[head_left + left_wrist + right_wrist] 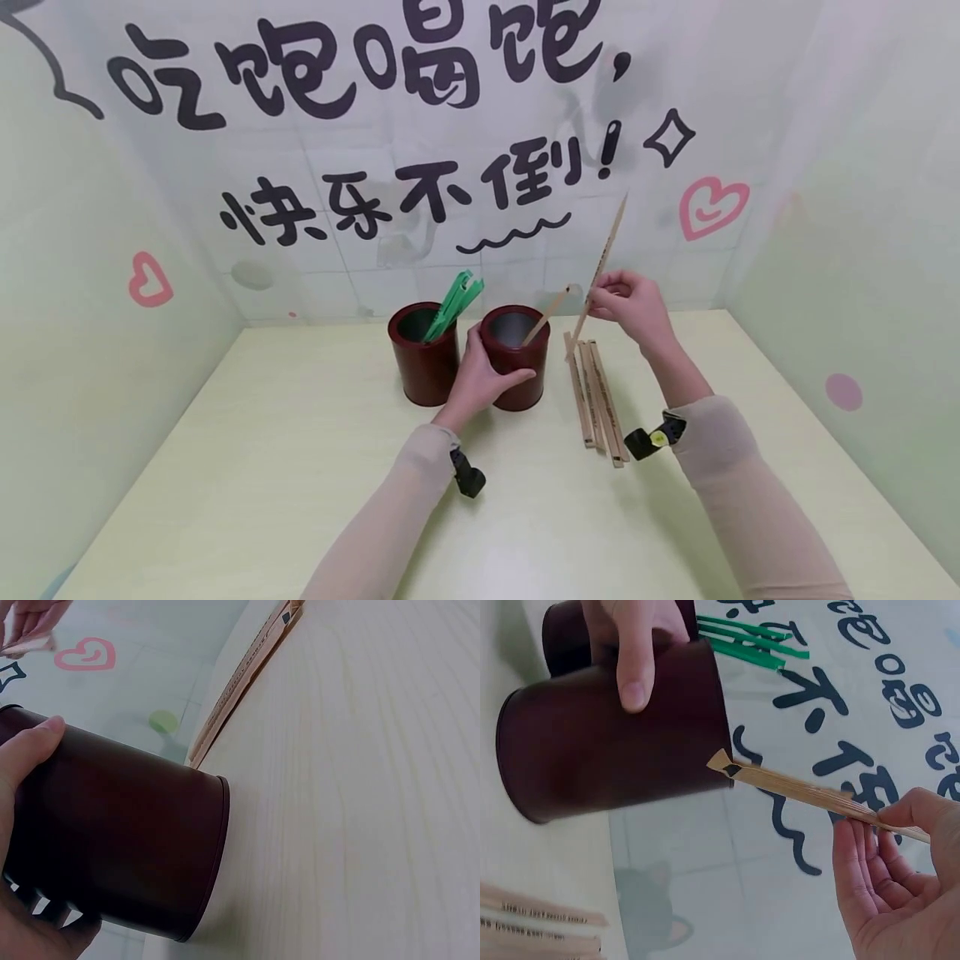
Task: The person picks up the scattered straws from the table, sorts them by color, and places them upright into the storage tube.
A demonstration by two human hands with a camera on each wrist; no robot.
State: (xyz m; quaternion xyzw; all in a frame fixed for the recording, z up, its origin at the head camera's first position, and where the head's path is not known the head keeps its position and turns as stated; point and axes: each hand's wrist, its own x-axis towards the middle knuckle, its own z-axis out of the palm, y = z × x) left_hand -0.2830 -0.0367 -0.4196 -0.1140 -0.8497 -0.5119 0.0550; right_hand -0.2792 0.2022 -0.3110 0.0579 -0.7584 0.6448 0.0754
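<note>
My left hand grips the right-hand dark red can around its side, thumb across the front. The left wrist view shows this can's smooth wall and bottom rim close up. One paper-wrapped stick packet leans inside it, sticking out over the rim. Between thumb and fingertips, my right hand pinches a long paper-wrapped packet, which looks like disposable chopsticks. It is held tilted, to the right of the can, its flared lower end above the packets on the table. Several similar packets lie there side by side.
A second dark red can stands just left of the gripped one, holding several green-wrapped sticks. Behind the pale wooden table hangs a white backdrop with black lettering. Pale side walls bound the table left and right.
</note>
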